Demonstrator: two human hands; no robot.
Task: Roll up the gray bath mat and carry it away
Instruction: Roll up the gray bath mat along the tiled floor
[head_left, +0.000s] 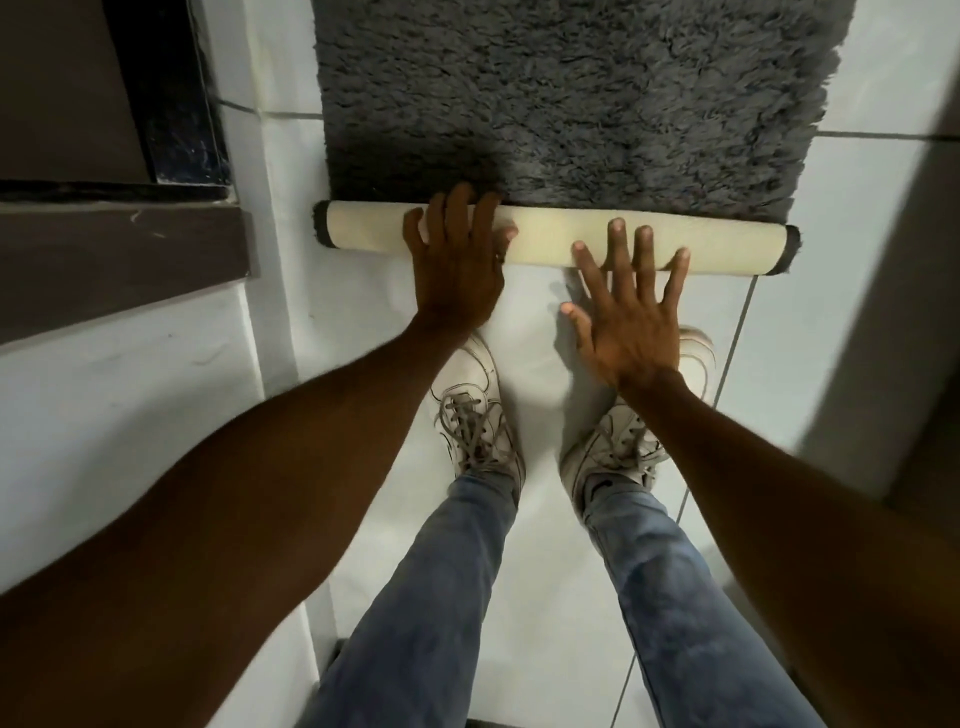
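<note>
A shaggy gray bath mat lies flat on white floor tiles and runs away from me. Its near end is wound into a thin roll that shows the cream backing, with gray pile at both ends. My left hand curls over the left half of the roll, fingers reaching its far side. My right hand is spread flat with the fingertips resting on the right half of the roll and the palm above the floor.
My two white sneakers and jeans legs stand on the white tiles just behind the roll. A dark door frame and brown step lie at the left. A white wall edge rises at the right.
</note>
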